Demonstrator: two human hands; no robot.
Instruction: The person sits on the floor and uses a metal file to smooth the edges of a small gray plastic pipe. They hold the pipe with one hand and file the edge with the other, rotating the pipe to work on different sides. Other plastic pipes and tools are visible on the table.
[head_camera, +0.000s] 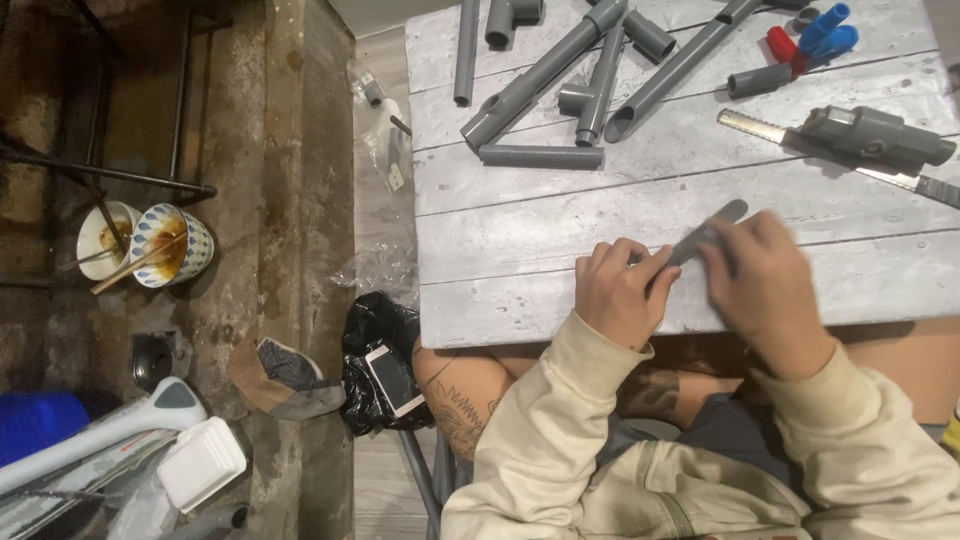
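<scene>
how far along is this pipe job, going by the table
Done: several grey pipes with fittings lie joined at the table's far side, and a saw lies beside them. In hand: the left hand and right hand hold a short grey pipe piece, blurred. Left: loose pieces such as the short pipe and coupling remain unjoined.

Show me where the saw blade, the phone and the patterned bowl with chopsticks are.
saw blade (760, 127), head view, on the toothed bare stretch left of the grey pipe fitting.
phone (393, 379), head view, on the middle of its screen.
patterned bowl (197, 243), head view, on its outer wall at the right.
</scene>
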